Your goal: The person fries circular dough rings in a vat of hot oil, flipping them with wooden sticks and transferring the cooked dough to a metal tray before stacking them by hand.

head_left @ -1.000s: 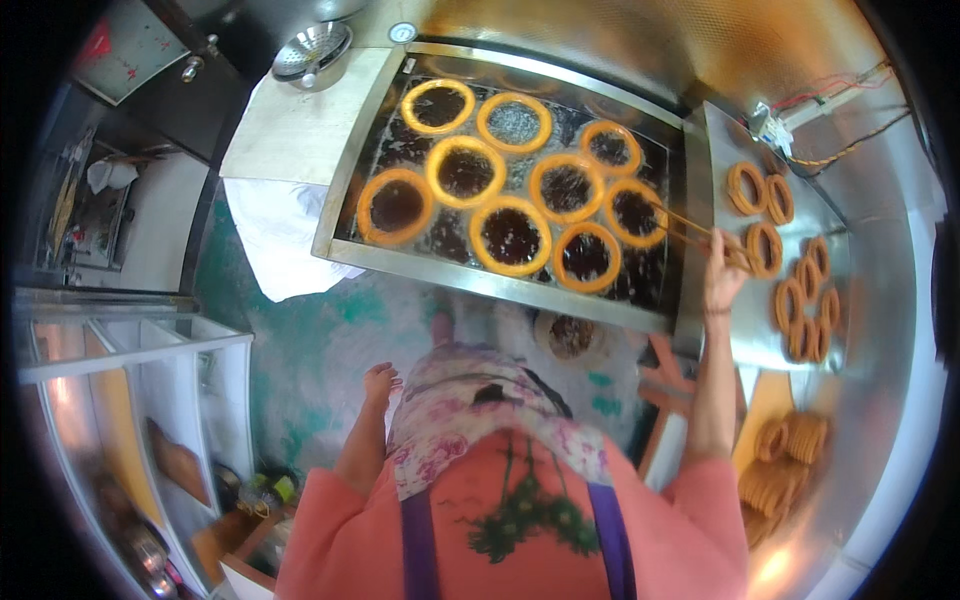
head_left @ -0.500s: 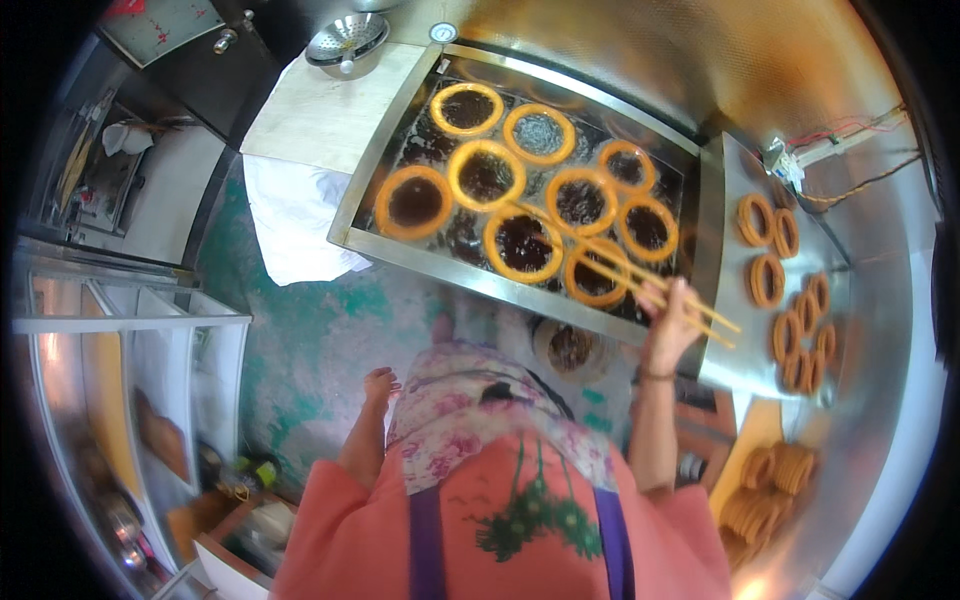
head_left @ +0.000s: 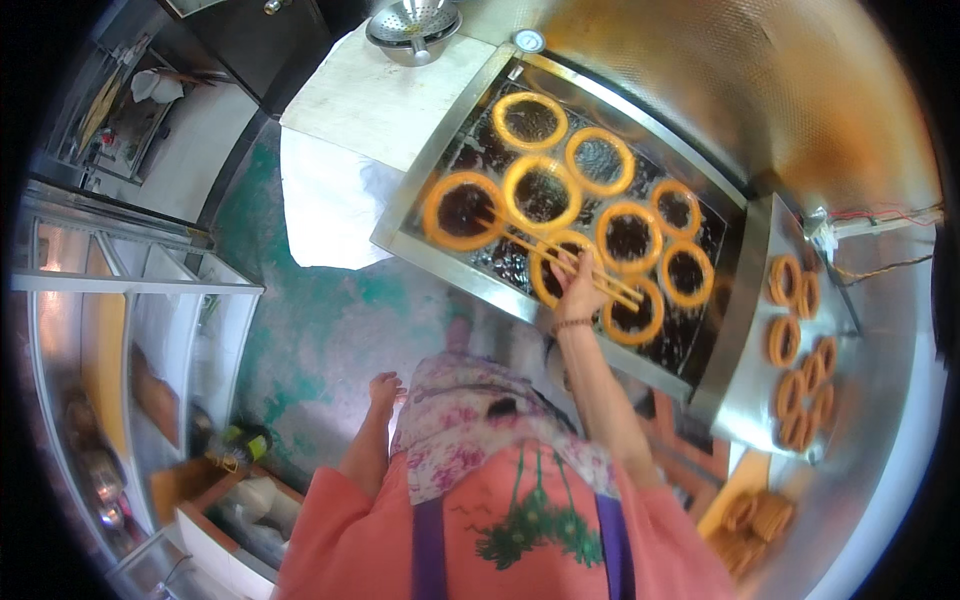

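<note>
My right hand grips a pair of long wooden chopsticks above a rectangular steel fryer of dark, bubbling oil. Several golden dough rings float in it. The chopstick tips reach the right side of the leftmost ring; whether they pinch it I cannot tell. Below my right hand lies another ring, partly covered by hand and sticks. My left hand hangs beside my apron, fingers loosely apart and holding nothing.
Browned rings stand on a steel draining tray to the right. More rings are piled at lower right. A metal strainer rests on the white-topped table at far left. Open shelving lines the left side.
My right hand has carried the chopsticks leftward across the fryer, from the front right rings to the leftmost ring. The whole view has shifted and tilted. My left hand still hangs empty.
</note>
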Tool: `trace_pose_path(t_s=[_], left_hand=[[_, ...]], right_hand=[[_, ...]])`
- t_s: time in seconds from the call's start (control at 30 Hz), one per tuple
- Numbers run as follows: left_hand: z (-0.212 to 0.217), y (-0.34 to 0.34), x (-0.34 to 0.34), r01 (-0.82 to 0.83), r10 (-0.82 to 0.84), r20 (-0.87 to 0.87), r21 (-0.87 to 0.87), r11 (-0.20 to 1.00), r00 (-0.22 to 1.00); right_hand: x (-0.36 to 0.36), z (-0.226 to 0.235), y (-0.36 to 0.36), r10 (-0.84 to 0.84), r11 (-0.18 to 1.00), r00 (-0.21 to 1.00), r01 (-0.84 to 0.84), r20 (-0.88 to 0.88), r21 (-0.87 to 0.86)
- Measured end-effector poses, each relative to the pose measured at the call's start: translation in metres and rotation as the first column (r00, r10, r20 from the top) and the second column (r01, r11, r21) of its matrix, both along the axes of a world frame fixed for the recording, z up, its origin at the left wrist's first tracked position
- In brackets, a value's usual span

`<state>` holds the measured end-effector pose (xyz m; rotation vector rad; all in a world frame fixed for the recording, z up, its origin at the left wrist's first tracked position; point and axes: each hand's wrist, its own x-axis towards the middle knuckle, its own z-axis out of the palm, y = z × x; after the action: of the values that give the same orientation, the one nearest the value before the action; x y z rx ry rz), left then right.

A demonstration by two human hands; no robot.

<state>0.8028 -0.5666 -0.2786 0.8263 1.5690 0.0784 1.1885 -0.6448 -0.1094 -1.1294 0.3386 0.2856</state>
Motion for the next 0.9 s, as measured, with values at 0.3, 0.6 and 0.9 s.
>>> trace_pose_path(t_s=[0.3, 0.6, 0.9], left_hand=[[-0.005, 0.043, -0.013, -0.068, 0.068, 0.002, -0.023, 0.997, 0.998], [0.008, 0.055, 0.034, -0.067, 0.065, 0.072, 0.031, 0.997, 0.995], [-0.005, -0.01, 0.034, -0.08, 0.08, 0.033, -0.008, 0.997, 0.996]], right_hand=[[0.011, -0.044, 0.017, 0.0, 0.995, 0.966, 0.025, -0.257, 0.095], [0.011, -0.039, -0.061, 0.106, 0.971, 0.934, -0.023, -0.341, 0.239], [0.04, -0.023, -0.118, 0.112, 0.994, 0.988, -0.112, -0.105, 0.008]])
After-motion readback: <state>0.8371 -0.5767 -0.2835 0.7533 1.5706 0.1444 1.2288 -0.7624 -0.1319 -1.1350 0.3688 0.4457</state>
